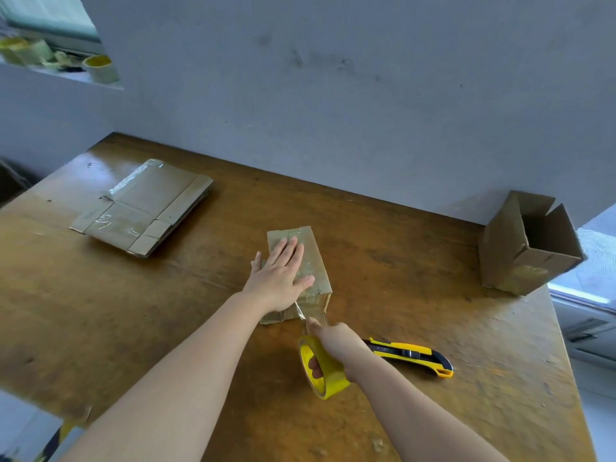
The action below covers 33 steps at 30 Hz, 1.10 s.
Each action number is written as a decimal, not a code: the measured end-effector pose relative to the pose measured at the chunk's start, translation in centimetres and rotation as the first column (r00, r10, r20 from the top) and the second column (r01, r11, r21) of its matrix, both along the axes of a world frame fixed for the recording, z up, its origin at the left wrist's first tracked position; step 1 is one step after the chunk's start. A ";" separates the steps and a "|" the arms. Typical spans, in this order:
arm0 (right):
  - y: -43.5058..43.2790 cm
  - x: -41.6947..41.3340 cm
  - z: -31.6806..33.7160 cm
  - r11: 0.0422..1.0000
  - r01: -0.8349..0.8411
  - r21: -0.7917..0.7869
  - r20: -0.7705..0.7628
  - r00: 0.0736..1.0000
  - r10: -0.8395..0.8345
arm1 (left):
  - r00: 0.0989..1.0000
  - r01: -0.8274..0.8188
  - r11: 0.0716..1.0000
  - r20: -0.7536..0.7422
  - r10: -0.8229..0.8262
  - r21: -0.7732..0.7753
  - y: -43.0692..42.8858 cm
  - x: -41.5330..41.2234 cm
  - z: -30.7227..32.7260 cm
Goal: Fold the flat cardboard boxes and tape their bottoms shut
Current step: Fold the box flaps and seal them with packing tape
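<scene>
Pressing box flat-palmed, gripping tape roll

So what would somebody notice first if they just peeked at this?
Probably the two hands in the middle: the left hand presses flat on a small cardboard box, while the right hand grips a bright yellow tape roll with a strip stretched to the box. Next, the yellow utility knife lying just right of the roll, and an open box at the far right edge of the table.

We see a small brown box, taped face up; flat cardboard stack well left of it, open box well right, yellow tape roll just nearer.
</scene>
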State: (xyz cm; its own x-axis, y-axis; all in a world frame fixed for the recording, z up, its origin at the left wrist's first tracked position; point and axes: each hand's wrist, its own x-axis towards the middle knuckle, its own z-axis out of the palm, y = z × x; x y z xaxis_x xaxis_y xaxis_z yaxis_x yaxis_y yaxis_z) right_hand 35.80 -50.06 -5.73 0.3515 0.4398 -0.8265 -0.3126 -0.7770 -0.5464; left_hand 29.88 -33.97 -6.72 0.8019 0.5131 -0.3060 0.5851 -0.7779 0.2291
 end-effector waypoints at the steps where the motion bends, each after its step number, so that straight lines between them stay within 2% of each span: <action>1: 0.1 0.0 -0.4 0.999 -0.012 -0.034 0.002 1.000 0.012 | 1.000 0.000 1.000 0.002 0.000 -0.007 0.0 0.0 0.0; 5: 0.9 -0.2 -1.5 0.997 -0.037 -0.069 0.175 0.983 0.049 | 0.999 0.031 0.998 -0.026 -0.033 -0.061 0.2 0.0 0.5; 7: 1.2 -0.4 -1.4 0.996 -0.042 -0.079 0.219 0.974 0.059 | 0.997 0.060 0.998 -0.039 -0.061 -0.035 0.3 -0.1 0.5; 10: 1.0 -0.5 -1.2 0.996 -0.023 -0.082 0.191 0.981 0.038 | 0.998 0.070 0.997 -0.003 -0.070 0.024 0.1 -0.3 0.3; 14: 0.6 -0.7 -1.1 0.999 0.029 -0.047 0.073 0.997 -0.025 | 0.998 0.053 0.992 0.033 -0.057 0.111 -0.5 -0.2 -0.1; 20: -0.1 -1.1 -1.5 0.998 -0.006 0.066 0.122 0.993 -0.002 | 0.996 0.043 0.993 0.074 -0.051 0.109 -0.7 -0.1 -0.1; 23: -0.2 -1.2 -1.3 0.994 -0.016 0.104 0.148 0.989 0.000 | 0.977 0.075 0.989 0.189 -0.097 0.124 -1.0 -1.0 0.2; 26: -0.4 -1.2 -1.1 0.992 -0.011 0.129 0.180 0.984 -0.012 | 0.902 0.036 0.980 0.416 -0.116 0.196 -2.3 -2.6 0.2; 28: -0.7 -1.3 -1.0 0.990 -0.015 0.144 0.193 0.981 -0.014 | 0.833 -0.102 0.992 0.551 0.043 0.077 -3.3 -3.4 0.3; 29: -0.9 -1.4 -1.1 0.988 -0.018 0.151 0.199 0.980 -0.013 | 0.767 -0.195 0.980 0.620 0.166 -0.021 -3.9 -3.8 0.3; 31: -1.2 -1.6 -1.0 0.987 -0.029 0.157 0.210 0.978 -0.005 | 0.557 -0.392 0.899 0.727 0.402 -0.197 -5.4 -4.6 0.0; 32: -1.3 -1.6 -1.0 0.986 -0.034 0.163 0.208 0.978 -0.001 | 0.468 -0.470 0.839 0.729 0.500 -0.274 -6.2 -5.0 -0.3; 33: -1.4 -1.6 -0.9 0.985 -0.035 0.170 0.206 0.979 0.000 | 0.426 -0.515 0.780 0.683 0.593 -0.355 -7.0 -5.3 -0.5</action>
